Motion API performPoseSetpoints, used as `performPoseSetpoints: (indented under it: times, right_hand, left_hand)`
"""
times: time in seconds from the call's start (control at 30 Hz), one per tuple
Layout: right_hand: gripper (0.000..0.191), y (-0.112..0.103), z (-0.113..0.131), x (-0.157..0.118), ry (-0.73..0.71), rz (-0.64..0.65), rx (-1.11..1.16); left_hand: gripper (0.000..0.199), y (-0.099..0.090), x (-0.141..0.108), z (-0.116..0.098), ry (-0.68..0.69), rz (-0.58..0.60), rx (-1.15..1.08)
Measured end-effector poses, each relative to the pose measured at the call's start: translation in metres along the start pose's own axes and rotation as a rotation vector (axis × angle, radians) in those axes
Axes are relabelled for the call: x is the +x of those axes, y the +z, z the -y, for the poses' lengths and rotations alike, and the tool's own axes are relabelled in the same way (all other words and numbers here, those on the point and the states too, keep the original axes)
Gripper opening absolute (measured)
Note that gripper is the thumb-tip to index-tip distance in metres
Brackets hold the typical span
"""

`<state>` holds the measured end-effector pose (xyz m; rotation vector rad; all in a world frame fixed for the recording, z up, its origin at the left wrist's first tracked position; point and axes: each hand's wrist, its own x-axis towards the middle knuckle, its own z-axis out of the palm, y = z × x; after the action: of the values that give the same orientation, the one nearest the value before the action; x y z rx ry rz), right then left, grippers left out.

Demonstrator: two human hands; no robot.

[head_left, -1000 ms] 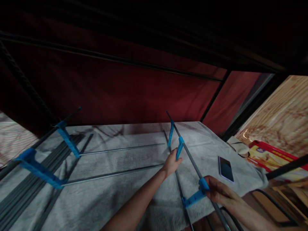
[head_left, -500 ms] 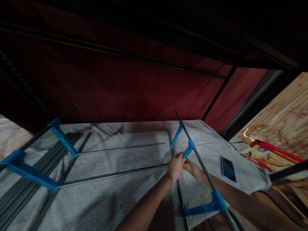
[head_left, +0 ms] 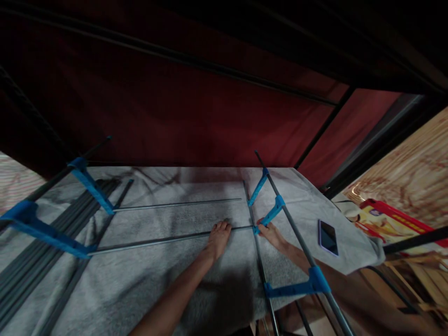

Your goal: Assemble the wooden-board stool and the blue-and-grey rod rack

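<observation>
Off the middle blue bracket (head_left: 270, 216), the left hand (head_left: 219, 238) now curls over the near rod (head_left: 150, 243) on the grey cloth (head_left: 196, 214), whose end seems to meet that bracket's foot, pinched by the right hand (head_left: 273, 236)

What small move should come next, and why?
Probably press the nearer metal crossbar into the right frame's middle blue bracket: the left hand is on the crossbar, the right hand holds the bracket, and the bar's end meets it, though seating is unclear.

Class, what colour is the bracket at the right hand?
The bracket is blue, best seen in the head view.
</observation>
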<state>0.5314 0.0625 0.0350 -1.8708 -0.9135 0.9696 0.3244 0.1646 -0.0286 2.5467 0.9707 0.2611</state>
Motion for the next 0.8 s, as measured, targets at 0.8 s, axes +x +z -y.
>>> performPoseSetpoints:
  times: [0.8]
  right_hand:
    - [0.026, 0.013, -0.004, 0.008, 0.079, -0.105, 0.206]
  left_hand:
    - [0.031, -0.026, -0.018, -0.001, -0.017, 0.121, -0.057]
